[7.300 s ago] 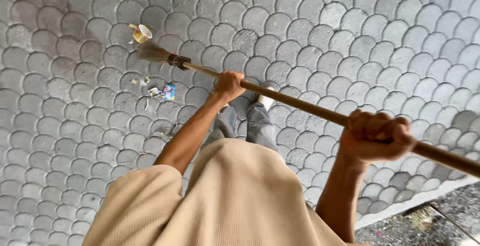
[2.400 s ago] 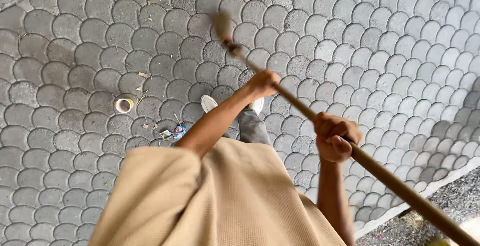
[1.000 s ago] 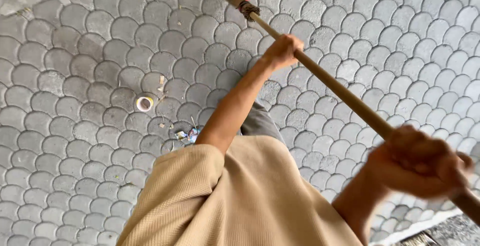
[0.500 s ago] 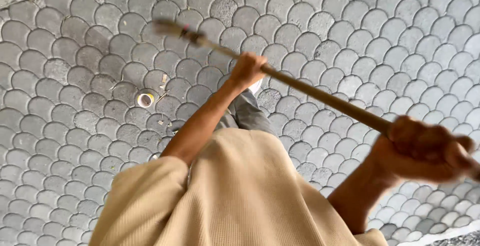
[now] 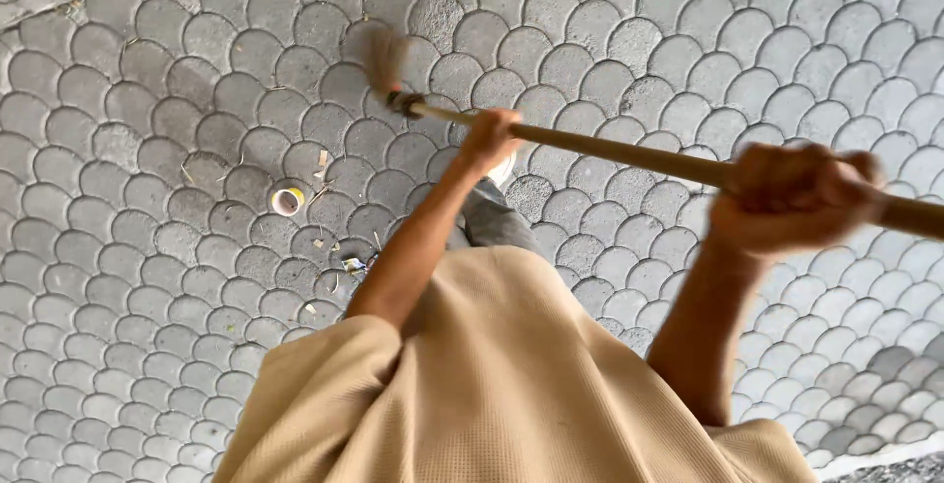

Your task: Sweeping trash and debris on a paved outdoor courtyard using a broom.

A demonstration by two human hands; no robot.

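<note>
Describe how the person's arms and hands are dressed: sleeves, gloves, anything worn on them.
Both hands, left and right, are bare, with no gloves, and no rings or watch can be seen. The forearms are uncovered. Loose short sleeves of a beige, finely ribbed shirt end about the elbows.

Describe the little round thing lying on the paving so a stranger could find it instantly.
On the grey scallop-patterned paving, look left of the long wooden broom handle and the left hand gripping it. There, among small litter scraps, lies a small white ring-shaped tape roll, the only round, hollow piece.
</note>
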